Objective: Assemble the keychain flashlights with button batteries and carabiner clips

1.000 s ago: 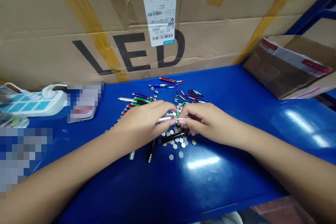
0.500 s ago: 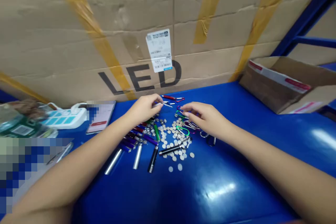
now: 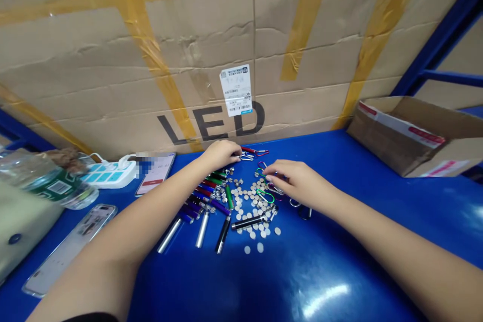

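Observation:
On the blue table (image 3: 339, 261) lies a heap of small keychain flashlights (image 3: 206, 201), round button cells (image 3: 251, 201) and coloured carabiner clips (image 3: 266, 195). My left hand (image 3: 222, 153) reaches to the far side of the heap with its fingers curled down. A silver clip (image 3: 247, 157) sticks out past its fingertips, beside a red flashlight (image 3: 249, 150). My right hand (image 3: 292, 181) rests on the carabiner clips with its fingers pressed together. What they pinch is hidden.
A large taped cardboard box marked LED (image 3: 211, 60) walls off the back. A small open carton (image 3: 407, 131) sits at the right. At the left are a power strip (image 3: 109, 173), a phone (image 3: 156, 173), a clear phone case (image 3: 70, 249) and a water bottle (image 3: 49, 181).
My hands were together on a silver flashlight. They parted: the left carried it to the far side by the red one, the right dropped onto the clips. The camera tilted up.

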Motion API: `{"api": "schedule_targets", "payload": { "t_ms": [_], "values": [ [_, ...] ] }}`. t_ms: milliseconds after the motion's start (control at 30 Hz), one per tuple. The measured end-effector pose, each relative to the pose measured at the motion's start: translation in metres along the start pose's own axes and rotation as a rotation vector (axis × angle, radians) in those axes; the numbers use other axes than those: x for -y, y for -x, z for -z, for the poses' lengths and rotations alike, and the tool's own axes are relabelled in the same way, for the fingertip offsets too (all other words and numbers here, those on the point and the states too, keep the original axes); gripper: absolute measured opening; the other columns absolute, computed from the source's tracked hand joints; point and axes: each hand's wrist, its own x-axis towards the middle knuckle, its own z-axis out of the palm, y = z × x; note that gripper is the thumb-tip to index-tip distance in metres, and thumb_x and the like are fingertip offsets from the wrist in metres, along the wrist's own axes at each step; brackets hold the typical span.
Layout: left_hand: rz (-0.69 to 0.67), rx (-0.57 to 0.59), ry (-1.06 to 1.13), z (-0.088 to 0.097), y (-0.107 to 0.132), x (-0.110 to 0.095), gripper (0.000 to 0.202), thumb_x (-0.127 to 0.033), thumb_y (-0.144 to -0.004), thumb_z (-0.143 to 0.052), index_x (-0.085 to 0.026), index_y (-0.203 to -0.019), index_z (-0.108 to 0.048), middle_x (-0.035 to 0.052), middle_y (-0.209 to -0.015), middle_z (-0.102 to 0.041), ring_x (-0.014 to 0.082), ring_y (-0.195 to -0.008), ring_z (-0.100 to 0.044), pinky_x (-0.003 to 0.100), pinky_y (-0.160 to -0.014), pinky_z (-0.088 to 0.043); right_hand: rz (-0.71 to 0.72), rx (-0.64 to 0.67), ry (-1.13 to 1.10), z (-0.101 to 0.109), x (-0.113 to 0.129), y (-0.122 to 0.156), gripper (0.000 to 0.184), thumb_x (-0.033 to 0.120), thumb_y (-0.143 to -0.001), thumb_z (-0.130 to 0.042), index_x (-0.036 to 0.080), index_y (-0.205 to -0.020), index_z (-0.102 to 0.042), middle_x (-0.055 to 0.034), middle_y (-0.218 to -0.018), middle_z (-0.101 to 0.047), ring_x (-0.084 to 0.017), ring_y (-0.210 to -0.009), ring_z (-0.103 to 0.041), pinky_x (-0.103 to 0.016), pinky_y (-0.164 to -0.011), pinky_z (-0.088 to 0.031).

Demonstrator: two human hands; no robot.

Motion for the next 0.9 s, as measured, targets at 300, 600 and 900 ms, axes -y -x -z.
{"api": "schedule_targets", "payload": {
  "t_ms": [300,600,900],
  "values": [
    [0.121,-0.04,-0.091,0.038,0.047,0.017,0.02,-0.024,-0.088,-0.049,-0.02,-0.096,-0.066,0.0062,-0.095,-0.069,0.0198,-0.087,-0.062,0.03,-0.078,-0.044,0.003,0.039,0.022,0.003,0.004,0.002,0.024,0.026,-0.093,-0.045,0.019,-0.102,-0.067,-0.0067,-0.101,-0.069,-0.018,-0.089,-0.063,-0.034,-0.078,-0.05],
    [0.064,0.209,-0.05,0.029,0.048,0.021,0.018,-0.022,-0.085,-0.054,-0.019,-0.096,-0.069,0.0055,-0.096,-0.071,0.0178,-0.086,-0.064,0.026,-0.078,-0.044,0.023,0.058,0.07,0.002,0.006,0.003,0.023,0.026,-0.093,-0.046,0.02,-0.101,-0.067,-0.0056,-0.101,-0.069,-0.018,-0.09,-0.063,-0.033,-0.077,-0.05],
    [0.038,0.372,0.058,0.035,0.049,0.028,0.022,-0.02,-0.087,-0.052,-0.019,-0.103,-0.068,0.0043,-0.104,-0.071,0.0158,-0.092,-0.066,0.023,-0.08,-0.046,0.028,0.078,0.128,0.004,0.004,0.003,0.024,0.026,-0.093,-0.045,0.021,-0.103,-0.067,-0.0051,-0.101,-0.069,-0.019,-0.09,-0.063,-0.033,-0.077,-0.05]
  ]
}}
